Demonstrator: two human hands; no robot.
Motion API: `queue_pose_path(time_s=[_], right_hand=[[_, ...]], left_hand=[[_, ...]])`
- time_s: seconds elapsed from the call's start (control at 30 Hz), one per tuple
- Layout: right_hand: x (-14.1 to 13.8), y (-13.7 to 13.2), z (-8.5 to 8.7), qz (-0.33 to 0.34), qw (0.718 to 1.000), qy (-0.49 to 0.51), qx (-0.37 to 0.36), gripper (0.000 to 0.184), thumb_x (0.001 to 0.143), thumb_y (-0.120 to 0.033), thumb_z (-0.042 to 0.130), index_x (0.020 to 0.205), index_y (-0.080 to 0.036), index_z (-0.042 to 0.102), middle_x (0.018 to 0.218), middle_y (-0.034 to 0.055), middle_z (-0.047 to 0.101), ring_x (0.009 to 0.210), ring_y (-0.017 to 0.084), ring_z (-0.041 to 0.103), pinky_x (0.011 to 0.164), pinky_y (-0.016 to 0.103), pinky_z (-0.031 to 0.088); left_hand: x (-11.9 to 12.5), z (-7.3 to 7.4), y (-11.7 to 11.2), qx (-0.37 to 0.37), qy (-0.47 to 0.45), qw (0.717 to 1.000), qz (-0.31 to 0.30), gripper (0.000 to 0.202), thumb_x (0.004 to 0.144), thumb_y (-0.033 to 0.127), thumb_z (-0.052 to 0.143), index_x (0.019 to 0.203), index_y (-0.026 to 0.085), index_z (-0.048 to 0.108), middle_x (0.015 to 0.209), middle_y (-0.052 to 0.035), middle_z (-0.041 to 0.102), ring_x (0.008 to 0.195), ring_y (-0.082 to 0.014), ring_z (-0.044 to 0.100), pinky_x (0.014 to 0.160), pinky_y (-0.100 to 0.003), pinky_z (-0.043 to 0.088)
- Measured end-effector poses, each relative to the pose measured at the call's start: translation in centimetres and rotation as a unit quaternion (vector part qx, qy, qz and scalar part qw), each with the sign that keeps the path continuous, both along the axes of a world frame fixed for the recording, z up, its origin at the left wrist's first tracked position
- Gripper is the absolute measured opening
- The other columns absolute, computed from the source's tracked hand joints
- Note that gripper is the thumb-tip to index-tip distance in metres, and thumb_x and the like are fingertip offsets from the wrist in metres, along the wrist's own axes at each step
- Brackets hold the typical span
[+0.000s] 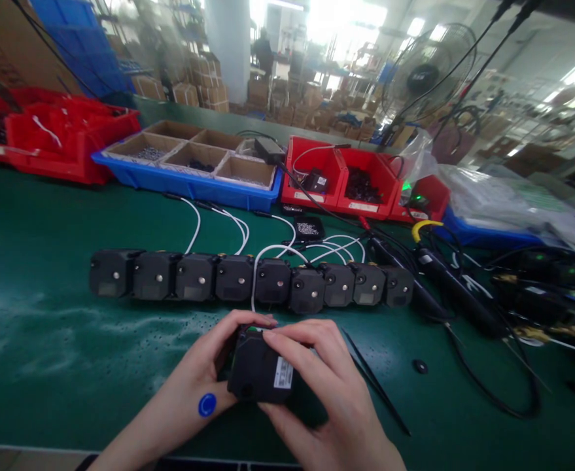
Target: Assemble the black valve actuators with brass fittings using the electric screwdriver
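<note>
Between my two hands, just over the front of the green bench, is a small black box-shaped device (258,369) with a white label and a bit of green at its top edge. My left hand (213,366) grips it from the left side, a blue round sticker on the skin near the thumb. From the right, my right hand (321,379) has its fingers on the top edge and the thumb below. Behind them stands a row of similar black devices (196,278), several with white cables (244,235). One white cable runs down toward the held device; its end is hidden.
Black tweezers (378,386) and a small black disc (420,366) lie to the right. Beyond are two black corded tools (456,288). Red bins (365,208), a blue tray (189,191) with compartments and plastic bags (503,203) line the back.
</note>
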State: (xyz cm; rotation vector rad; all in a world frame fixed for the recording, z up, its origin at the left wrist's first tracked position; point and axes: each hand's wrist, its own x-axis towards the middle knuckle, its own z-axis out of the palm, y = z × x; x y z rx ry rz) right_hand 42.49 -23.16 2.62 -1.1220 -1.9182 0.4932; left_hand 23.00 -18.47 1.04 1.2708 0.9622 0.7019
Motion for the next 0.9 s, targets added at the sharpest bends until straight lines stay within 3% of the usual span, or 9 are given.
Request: queue_pose_path(time_s=[0.33,0.57,0.9], right_hand=[[0.62,0.35,0.36,-0.002,1.000,-0.005,-0.021,0.061,0.077,-0.006,0.077,0.132,-0.022,0.057,0.120,0.0053,0.064,0.111,0.018,0.061,0.098,0.027,0.056],[0.51,0.44,0.32,0.008,1.000,-0.020,-0.010,0.054,0.085,-0.011,0.069,0.136,-0.023,0.053,0.122,0.0067,0.063,0.113,0.019,0.061,0.098,0.030,0.057],[0.81,0.43,0.76,0.008,0.998,-0.054,0.012,0.049,0.086,-0.012,0.070,0.133,-0.021,0.055,0.118,0.0071,0.067,0.108,0.019,0.063,0.093,0.028,0.059]], left_hand=[[0.07,-0.08,-0.03,0.010,0.013,1.000,0.011,0.051,0.068,0.014,0.075,0.117,0.028,0.068,0.126,-0.0032,0.072,0.122,-0.0270,0.064,0.102,-0.033,0.049],[-0.08,-0.42,-0.16,0.018,0.009,1.000,0.014,0.050,0.069,0.015,0.078,0.117,0.029,0.069,0.123,-0.0020,0.073,0.122,-0.0270,0.065,0.101,-0.032,0.049],[0.12,-0.23,-0.14,-0.003,0.004,1.000,0.008,0.052,0.067,0.011,0.072,0.116,0.028,0.069,0.126,-0.0027,0.073,0.121,-0.0267,0.066,0.102,-0.033,0.048]])
